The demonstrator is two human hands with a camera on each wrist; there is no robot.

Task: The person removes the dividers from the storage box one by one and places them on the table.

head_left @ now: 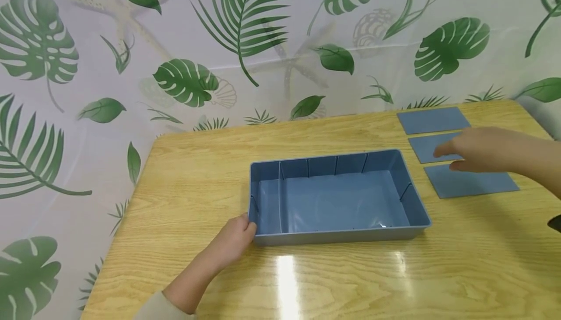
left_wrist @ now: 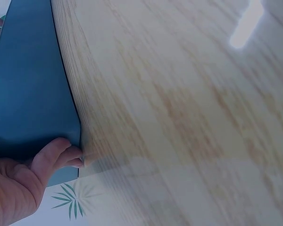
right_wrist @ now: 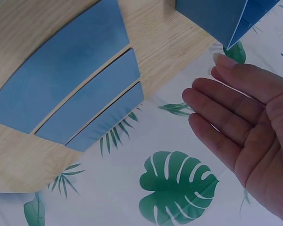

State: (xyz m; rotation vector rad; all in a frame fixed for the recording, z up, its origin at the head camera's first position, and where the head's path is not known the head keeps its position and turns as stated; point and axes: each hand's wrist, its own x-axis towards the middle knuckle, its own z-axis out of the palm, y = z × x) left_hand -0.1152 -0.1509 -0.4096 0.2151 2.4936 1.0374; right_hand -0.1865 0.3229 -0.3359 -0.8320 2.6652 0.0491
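A blue plastic box (head_left: pixel 342 237) lies open side up on the wooden table, with slots along its inner walls. Near its left end a thin divider (head_left: pixel 280 198) stands upright across it. My left hand (head_left: pixel 233 237) grips the box's front left corner, thumb at the rim and fingers against the outside wall. To the right lie three flat blue panels: a near one (head_left: pixel 473 182), a middle one (head_left: pixel 427 147) and a far one (head_left: pixel 434 120). Above the near and middle panels hovers my right hand (head_left: pixel 491 150), its fingers loosely extended and holding nothing in the right wrist view.
The wood-grain table (head_left: pixel 197 178) ends at a leaf-patterned cloth (head_left: pixel 175 32) behind and to the left. A small dark object (head_left: pixel 554 223) shows at the right edge of the head view. Light glares off the tabletop in front of the box.
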